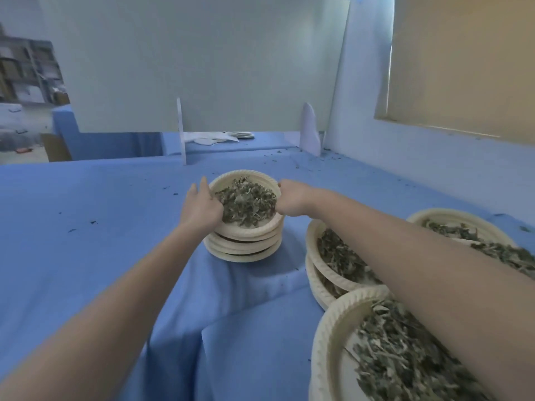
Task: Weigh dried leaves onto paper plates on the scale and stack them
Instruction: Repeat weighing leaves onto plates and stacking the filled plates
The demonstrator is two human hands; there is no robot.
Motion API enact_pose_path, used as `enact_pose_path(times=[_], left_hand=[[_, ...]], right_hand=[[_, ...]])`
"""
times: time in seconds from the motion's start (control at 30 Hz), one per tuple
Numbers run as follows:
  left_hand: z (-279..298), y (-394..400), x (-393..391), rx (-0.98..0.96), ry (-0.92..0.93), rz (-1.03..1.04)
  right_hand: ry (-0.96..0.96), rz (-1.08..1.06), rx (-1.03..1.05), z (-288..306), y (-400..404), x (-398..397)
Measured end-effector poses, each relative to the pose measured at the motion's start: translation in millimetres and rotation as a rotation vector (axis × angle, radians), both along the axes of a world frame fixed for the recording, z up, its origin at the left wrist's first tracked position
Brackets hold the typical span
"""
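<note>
A cream paper plate [246,176] heaped with dried leaves [246,204] sits tilted on top of a stack of paper plates [243,250] on the blue cloth. My left hand [201,206] holds the top plate's left rim, fingers partly spread along it. My right hand [291,201] grips the plate's right rim, fingers curled. No scale is in view.
More leaf-filled plates stand to the right: a short stack [333,261], one in front [362,357], one behind my right forearm [463,224]. A white divider board [202,68] stands at the table's back. Leaf crumbs dot the blue cloth [86,227].
</note>
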State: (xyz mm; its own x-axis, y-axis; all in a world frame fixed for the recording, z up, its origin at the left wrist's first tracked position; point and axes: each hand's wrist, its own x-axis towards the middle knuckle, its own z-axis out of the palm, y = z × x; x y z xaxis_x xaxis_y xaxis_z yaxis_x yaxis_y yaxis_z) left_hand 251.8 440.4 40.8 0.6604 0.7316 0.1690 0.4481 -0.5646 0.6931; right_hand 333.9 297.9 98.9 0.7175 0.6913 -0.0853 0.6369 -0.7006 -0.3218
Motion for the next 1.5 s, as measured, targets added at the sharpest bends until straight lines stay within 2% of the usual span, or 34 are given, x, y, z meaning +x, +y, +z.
enact_pose_path(times=[0.2, 0.5, 0.73, 1.0, 1.07, 1.3, 1.43, 1.5], left_hand=[[26, -51, -28, 0.169, -0.031, -0.083], [66, -186, -71, 0.086, -0.146, -0.389], [91, -335, -55, 0.119, -0.198, -0.648], [71, -503, -17, 0.074, -0.094, -0.99], [59, -525, -4, 0.089, -0.029, -0.987], [27, -526, 42, 0.209, 0.153, -0.668], [19, -513, 62, -0.016, 0.207, -0.662], [18, -507, 67, -0.089, 0.202, -0.652]], right_hand=[[0.015, -0.034, 0.019, 17, -33, -32], [-0.047, -0.038, 0.132, 48, -145, -89], [-0.164, -0.212, 0.186, 74, -295, -109], [-0.084, -0.508, 0.232, 49, -491, -96], [-0.058, -0.554, 0.218, 40, -521, -90], [-0.017, -0.704, 0.179, 4, -557, -59], [-0.009, -0.758, 0.214, -17, -553, -37], [0.017, -0.812, 0.313, -27, -552, -27]])
